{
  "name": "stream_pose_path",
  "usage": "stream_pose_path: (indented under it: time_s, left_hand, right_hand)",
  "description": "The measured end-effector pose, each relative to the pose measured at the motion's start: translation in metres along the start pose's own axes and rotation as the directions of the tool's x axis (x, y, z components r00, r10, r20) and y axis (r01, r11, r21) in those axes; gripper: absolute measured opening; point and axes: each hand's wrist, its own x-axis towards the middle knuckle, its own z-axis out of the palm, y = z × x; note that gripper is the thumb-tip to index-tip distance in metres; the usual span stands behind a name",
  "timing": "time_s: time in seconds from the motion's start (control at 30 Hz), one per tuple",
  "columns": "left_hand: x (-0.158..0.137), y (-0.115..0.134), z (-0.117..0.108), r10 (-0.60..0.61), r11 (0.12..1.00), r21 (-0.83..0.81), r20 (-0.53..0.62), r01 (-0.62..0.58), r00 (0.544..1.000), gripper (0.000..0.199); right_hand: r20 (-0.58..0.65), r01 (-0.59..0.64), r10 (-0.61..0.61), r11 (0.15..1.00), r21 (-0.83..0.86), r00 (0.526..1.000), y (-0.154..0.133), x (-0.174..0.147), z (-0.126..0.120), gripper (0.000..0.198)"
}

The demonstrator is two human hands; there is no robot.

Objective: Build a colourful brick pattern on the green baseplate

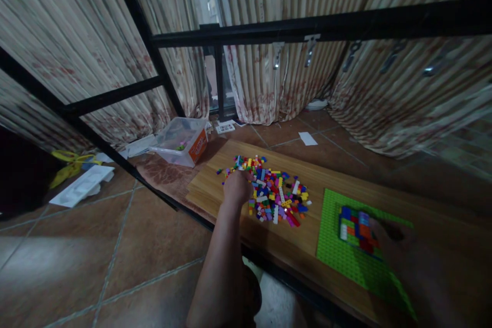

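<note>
Our right hand point(400, 246) is a dark blur, so we cannot tell whether it grips anything; it lies on the one green baseplate point(346, 256), just beside the single block of stacked bricks point(355, 230) standing there. Our left hand point(236, 187) reaches into the pile of loose bricks point(274, 192), too many to count; its fingers are hidden, perhaps curled. One clear plastic box point(182, 141) sits on the floor, beyond the wooden board point(215, 195).
</note>
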Motion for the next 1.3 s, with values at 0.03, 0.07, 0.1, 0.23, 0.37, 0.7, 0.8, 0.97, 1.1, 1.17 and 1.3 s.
stream_pose_path:
  time_s: [0.03,0.07,0.1,0.23,0.37,0.7,0.8,0.97,1.1,1.17,1.3]
  left_hand:
    - [0.001,-0.002,0.001,0.007,1.000,0.002,0.015,-0.007,1.000,0.034]
    - [0.001,-0.002,0.002,0.017,1.000,0.003,0.030,-0.017,0.999,0.034]
    - [0.002,-0.003,0.004,0.026,1.000,0.005,0.042,-0.026,0.999,0.034]
    - [0.006,-0.002,0.007,0.023,0.999,0.040,0.078,-0.026,0.997,0.034]
    - [0.010,0.000,0.005,0.056,0.992,0.112,0.088,-0.066,0.995,0.029]
    - [0.006,0.007,-0.004,0.244,0.940,-0.274,0.124,-0.203,0.962,0.020]
    - [-0.011,0.035,0.013,0.420,0.818,-0.529,0.280,-0.227,0.863,0.017]
    - [-0.049,0.087,0.049,0.498,0.661,-0.744,0.527,0.091,0.688,0.024]
    - [-0.068,0.108,0.066,0.461,0.483,-0.792,0.592,0.373,0.661,0.031]
    - [-0.074,0.114,0.071,0.453,0.364,-0.795,0.607,0.486,0.653,0.033]
    - [-0.081,0.123,0.078,0.464,0.245,-0.758,0.639,0.604,0.614,0.033]
  right_hand:
    - [0.005,-0.057,0.057,0.998,-0.036,0.998,-0.003,0.000,-0.001,0.068]
    - [0.012,-0.103,0.103,0.993,-0.060,0.995,-0.006,-0.001,-0.001,0.067]
    - [0.014,-0.132,0.133,0.989,-0.070,0.991,-0.009,-0.002,-0.002,0.067]
    - [-0.011,-0.114,0.114,0.993,-0.011,0.993,-0.019,-0.004,-0.007,0.061]
    - [-0.075,-0.110,0.116,0.991,0.079,0.990,-0.022,-0.005,-0.012,0.050]
    - [-0.139,-0.168,0.299,0.800,0.576,0.944,-0.028,-0.009,-0.020,0.037]
    - [-0.193,-0.080,0.282,0.730,0.679,0.940,-0.038,-0.014,-0.024,0.032]
    - [-0.180,0.047,0.143,0.643,0.764,0.973,-0.056,-0.024,-0.034,0.026]
    - [-0.022,0.067,-0.087,0.562,0.824,0.996,-0.064,-0.035,-0.038,0.023]
    - [0.054,0.059,-0.191,0.537,0.841,0.980,-0.066,-0.040,-0.037,0.025]
    - [0.052,0.145,-0.313,0.573,0.807,0.948,-0.068,-0.047,-0.033,0.030]
